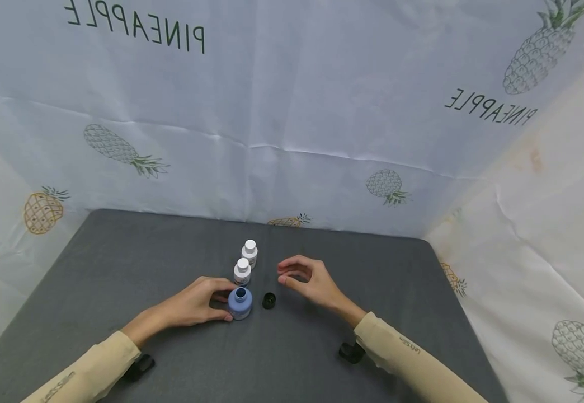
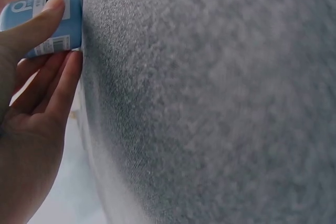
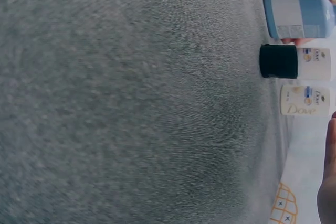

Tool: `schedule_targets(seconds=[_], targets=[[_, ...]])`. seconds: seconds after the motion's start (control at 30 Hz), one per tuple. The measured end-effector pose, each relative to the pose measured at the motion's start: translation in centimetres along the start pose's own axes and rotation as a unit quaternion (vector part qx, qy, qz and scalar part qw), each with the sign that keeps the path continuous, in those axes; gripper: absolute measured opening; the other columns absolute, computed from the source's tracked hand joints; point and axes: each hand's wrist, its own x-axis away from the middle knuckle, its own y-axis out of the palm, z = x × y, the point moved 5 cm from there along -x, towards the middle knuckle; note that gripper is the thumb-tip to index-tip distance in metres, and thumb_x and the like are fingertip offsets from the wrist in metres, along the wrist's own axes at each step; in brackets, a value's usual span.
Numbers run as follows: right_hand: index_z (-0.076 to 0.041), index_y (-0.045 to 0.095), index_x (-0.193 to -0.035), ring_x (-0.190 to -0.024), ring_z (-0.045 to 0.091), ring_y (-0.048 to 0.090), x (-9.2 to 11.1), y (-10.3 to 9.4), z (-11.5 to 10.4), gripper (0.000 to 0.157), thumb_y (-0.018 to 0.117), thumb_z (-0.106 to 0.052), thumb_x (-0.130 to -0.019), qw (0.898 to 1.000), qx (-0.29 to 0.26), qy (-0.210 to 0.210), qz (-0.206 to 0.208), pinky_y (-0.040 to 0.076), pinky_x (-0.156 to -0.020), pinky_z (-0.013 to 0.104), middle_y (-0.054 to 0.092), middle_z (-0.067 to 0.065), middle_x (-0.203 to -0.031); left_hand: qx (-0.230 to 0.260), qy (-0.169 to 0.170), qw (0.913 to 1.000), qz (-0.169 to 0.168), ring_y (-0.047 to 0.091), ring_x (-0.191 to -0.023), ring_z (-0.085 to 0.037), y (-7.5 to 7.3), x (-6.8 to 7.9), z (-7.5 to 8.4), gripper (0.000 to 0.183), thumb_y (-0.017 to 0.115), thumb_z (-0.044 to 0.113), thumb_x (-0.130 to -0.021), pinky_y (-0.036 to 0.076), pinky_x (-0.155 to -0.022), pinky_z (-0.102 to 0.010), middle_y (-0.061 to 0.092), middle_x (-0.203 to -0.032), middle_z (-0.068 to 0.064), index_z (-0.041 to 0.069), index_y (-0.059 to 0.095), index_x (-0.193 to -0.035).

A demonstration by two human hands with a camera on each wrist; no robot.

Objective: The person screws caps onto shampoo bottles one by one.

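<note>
- Left hand (image 1: 198, 302) grips an uncapped blue plastic bottle (image 1: 240, 310) on the counter (image 1: 252, 358), thumb hiding part of its label.
- Right hand (image 1: 314, 282), fingers loosely bent, holds nothing.
- Round black cap (image 1: 269, 302) lies between.
- Two white plastic bottles (image 1: 242, 274) read "Dove"; the cap partly hides one from the right wrist.
- Pale fabric backdrop (image 1: 322, 190) reads "PINEAPPLE", mirrored.

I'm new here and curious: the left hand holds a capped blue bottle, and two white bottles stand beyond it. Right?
Not quite: the blue bottle is uncapped; the head view shows its open mouth and a dark cap lying on the table. The left hand does hold the bottle, with two white bottles beyond.
</note>
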Motion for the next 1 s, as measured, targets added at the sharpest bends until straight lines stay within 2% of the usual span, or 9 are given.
schedule_targets(seconds=[0.23, 0.47, 0.6, 0.73, 0.83, 1.0], targets=[[0.011, 0.067, -0.13, -0.114, 0.026, 0.077, 0.4, 0.4, 0.7, 0.032, 0.073, -0.005, -0.103, 1.0, -0.01, 0.009, -0.009, 0.064, -0.103, 0.034, 0.07, 0.034, -0.128, -0.002, -0.002, 1.0, 0.0, 0.077, -0.116, -0.019, 0.2, -0.1, 0.1, 0.05, 0.092, 0.014, -0.088, 0.066, -0.094, -0.027, 0.077, -0.129, -0.016, -0.002, 0.073, -0.132], [0.01, 0.067, -0.133, -0.117, 0.036, 0.075, 1.1, 1.1, 1.6, 0.035, 0.074, -0.008, -0.103, 0.999, 0.01, 0.026, -0.035, 0.063, -0.104, 0.03, 0.072, 0.029, -0.129, -0.005, -0.007, 1.0, -0.001, 0.076, -0.116, -0.015, 0.0, 0.0, 0.1, 0.046, 0.093, 0.015, -0.088, 0.066, -0.094, -0.026, 0.077, -0.126, -0.01, 0.004, 0.074, -0.129], [0.005, 0.069, -0.132, -0.117, 0.032, 0.075, 1.4, 1.8, 2.0, 0.037, 0.078, -0.014, -0.101, 0.997, 0.048, 0.029, -0.059, 0.063, -0.104, 0.031, 0.074, 0.022, -0.128, -0.004, -0.022, 0.9997, -0.008, 0.076, -0.117, -0.016, -0.5, 0.3, 0.2, 0.044, 0.092, 0.017, -0.089, 0.066, -0.096, -0.026, 0.076, -0.126, -0.006, 0.008, 0.074, -0.129], [0.0, 0.072, -0.13, -0.116, 0.025, 0.075, 1.6, 2.4, 2.3, 0.038, 0.082, -0.017, -0.099, 0.992, 0.102, 0.013, -0.074, 0.063, -0.104, 0.03, 0.074, 0.015, -0.126, -0.005, -0.028, 0.9996, -0.008, 0.075, -0.117, -0.016, -1.4, 0.7, 0.6, 0.044, 0.092, 0.015, -0.089, 0.065, -0.096, -0.026, 0.075, -0.126, -0.005, 0.01, 0.074, -0.129], [-0.003, 0.073, -0.13, -0.116, 0.022, 0.075, 1.5, 2.8, 2.2, 0.038, 0.084, -0.019, -0.097, 0.985, 0.155, 0.002, -0.08, 0.063, -0.103, 0.029, 0.075, 0.011, -0.126, -0.017, -0.021, 0.9996, -0.003, 0.074, -0.115, -0.012, -1.9, 1.1, 0.9, 0.044, 0.092, 0.013, -0.088, 0.066, -0.096, -0.026, 0.075, -0.124, -0.002, 0.011, 0.074, -0.128], [-0.007, 0.074, -0.128, -0.112, 0.018, 0.074, 1.3, 3.3, 1.8, 0.04, 0.088, -0.02, -0.093, 0.969, 0.232, -0.027, -0.084, 0.063, -0.099, 0.029, 0.076, 0.006, -0.123, -0.07, 0.003, 0.9975, 0.009, 0.074, -0.11, -0.008, -2.7, 1.6, 1.5, 0.042, 0.092, 0.015, -0.088, 0.067, -0.092, -0.029, 0.075, -0.12, 0.002, 0.011, 0.076, -0.127]])
